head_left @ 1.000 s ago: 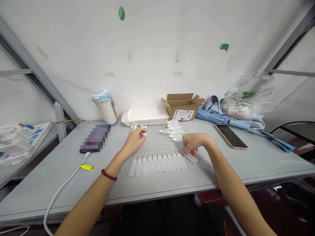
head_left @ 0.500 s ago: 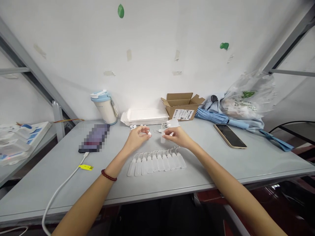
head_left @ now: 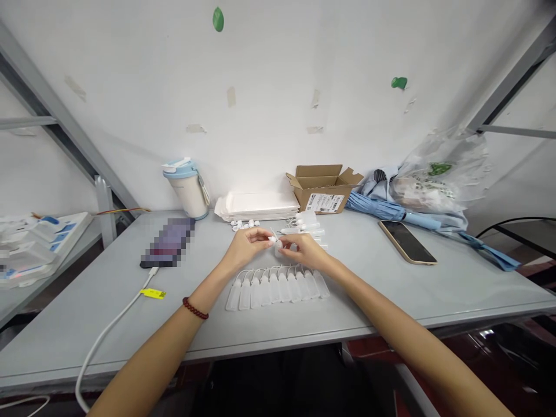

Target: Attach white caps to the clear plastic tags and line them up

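Note:
My left hand (head_left: 248, 246) and my right hand (head_left: 302, 249) meet above the grey table (head_left: 87, 324), fingers pinched together on a small white plastic bottle with a cap (head_left: 275, 242) held between them. Just below the hands lies a row of several small translucent bottles (head_left: 278, 285), side by side with their caps pointing away from me. More loose bottles (head_left: 306, 223) and a few small white caps (head_left: 243, 223) lie behind the hands. A dark red bead bracelet (head_left: 195, 308) circles my left wrist.
At the back stand a white-and-blue cup (head_left: 186, 188), a stack of white trays (head_left: 258, 205) and an open cardboard box (head_left: 324, 186). A blurred phone (head_left: 168, 242) with white cable lies left, another phone (head_left: 406, 241) right, beside a blue umbrella (head_left: 391, 209) and plastic bag (head_left: 438, 174).
My right hand left the right end of the row, picked up a bottle from the pile behind and came to meet my left hand, which brought a cap toward the middle.

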`<state>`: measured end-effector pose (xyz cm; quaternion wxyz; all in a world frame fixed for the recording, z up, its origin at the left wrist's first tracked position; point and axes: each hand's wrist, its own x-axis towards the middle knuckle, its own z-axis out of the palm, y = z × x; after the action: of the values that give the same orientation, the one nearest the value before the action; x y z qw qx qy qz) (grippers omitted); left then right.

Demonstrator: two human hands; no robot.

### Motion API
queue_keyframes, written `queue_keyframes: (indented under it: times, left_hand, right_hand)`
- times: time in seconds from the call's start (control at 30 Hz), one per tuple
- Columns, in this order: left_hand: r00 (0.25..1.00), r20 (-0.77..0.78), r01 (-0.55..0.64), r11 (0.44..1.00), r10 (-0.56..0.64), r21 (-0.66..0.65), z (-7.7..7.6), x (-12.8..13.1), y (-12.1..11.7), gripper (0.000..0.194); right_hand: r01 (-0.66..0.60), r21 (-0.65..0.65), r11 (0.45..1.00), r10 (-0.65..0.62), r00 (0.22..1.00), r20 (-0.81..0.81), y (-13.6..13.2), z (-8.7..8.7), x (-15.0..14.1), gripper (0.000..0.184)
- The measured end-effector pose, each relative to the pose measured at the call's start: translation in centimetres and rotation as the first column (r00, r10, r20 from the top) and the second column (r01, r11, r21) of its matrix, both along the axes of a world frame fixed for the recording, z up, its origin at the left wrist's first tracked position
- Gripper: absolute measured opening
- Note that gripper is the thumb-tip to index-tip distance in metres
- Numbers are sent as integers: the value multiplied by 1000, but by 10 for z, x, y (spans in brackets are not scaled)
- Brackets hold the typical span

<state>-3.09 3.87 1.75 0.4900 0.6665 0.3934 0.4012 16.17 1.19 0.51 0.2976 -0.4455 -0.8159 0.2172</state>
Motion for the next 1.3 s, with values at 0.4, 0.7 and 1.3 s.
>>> queue_keyframes:
  times: [0.4,0.7,1.3]
  left_hand:
    - [992,-124,54,986,-35,156,-3,4,-6,19]
    - [994,-99,57,986,-42,157,-3,4,-7,23]
    - [999,-4,-43,992,44,116,8,2,-9,28]
  right_hand:
    - [-22,57,998,15,992,122,2,-4,-6,21]
    - [-56,-4,998,57,997,49,0,2,-8,13]
    - [49,98,994,-52,998,32,-9,9,-7,14]
